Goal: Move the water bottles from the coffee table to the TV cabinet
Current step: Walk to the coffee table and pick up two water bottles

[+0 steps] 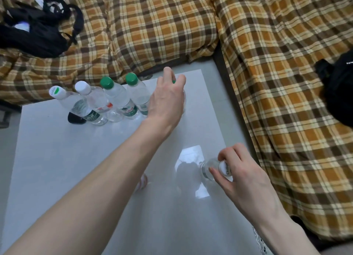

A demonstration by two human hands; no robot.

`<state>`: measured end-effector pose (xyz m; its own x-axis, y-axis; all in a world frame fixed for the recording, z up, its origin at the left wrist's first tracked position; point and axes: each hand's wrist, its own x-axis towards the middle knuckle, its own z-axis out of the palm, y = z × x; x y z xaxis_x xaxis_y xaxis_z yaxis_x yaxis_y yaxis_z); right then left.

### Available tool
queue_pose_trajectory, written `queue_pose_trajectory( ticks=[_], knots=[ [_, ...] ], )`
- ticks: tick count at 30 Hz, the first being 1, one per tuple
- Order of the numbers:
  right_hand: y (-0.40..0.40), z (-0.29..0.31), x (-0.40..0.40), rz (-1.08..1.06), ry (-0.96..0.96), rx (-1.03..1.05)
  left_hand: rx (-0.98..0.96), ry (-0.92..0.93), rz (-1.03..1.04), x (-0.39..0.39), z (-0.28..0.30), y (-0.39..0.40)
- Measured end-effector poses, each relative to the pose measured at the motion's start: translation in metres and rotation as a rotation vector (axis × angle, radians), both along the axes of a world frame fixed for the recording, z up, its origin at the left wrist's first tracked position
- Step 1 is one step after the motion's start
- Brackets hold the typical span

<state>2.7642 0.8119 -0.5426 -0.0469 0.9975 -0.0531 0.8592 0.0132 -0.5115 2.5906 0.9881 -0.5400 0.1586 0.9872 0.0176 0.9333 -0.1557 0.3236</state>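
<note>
On the glossy white coffee table stands a row of clear water bottles: two with white caps and two with green caps. My left hand reaches across the table and closes over the top of another green-capped bottle, which it mostly hides. Near the table's right edge, my right hand grips the top of a white-capped bottle that stands on the table. No TV cabinet shows in this view.
A sofa under a brown plaid cover wraps around the far and right sides of the table. Black bags lie on it at the far left and at the right edge. A small black object sits beside the bottle row.
</note>
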Motion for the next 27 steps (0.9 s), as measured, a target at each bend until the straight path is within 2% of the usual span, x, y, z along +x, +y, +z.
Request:
queue_pose_trajectory(
  ticks=[4, 10, 15, 19, 23, 27],
  knots=[
    [0.000, 0.003, -0.002, 0.007, -0.008, 0.012, -0.081, -0.140, 0.006, 0.000, -0.004, -0.012],
    [-0.006, 0.033, 0.002, 0.014, -0.021, 0.008, -0.141, -0.205, 0.002, -0.002, 0.014, -0.045],
    [-0.024, 0.087, 0.008, 0.030, -0.027, 0.039, -0.134, -0.344, 0.036, -0.001, 0.066, -0.101],
    [-0.041, 0.141, 0.014, 0.005, 0.000, 0.052, -0.197, -0.286, 0.030, 0.001, 0.110, -0.165],
    [-0.055, 0.186, 0.020, 0.062, 0.003, 0.065, -0.227, -0.320, 0.153, -0.006, 0.148, -0.223],
    [-0.078, 0.220, 0.024, 0.184, 0.014, 0.090, -0.148, -0.334, 0.316, -0.016, 0.184, -0.279]
  ],
)
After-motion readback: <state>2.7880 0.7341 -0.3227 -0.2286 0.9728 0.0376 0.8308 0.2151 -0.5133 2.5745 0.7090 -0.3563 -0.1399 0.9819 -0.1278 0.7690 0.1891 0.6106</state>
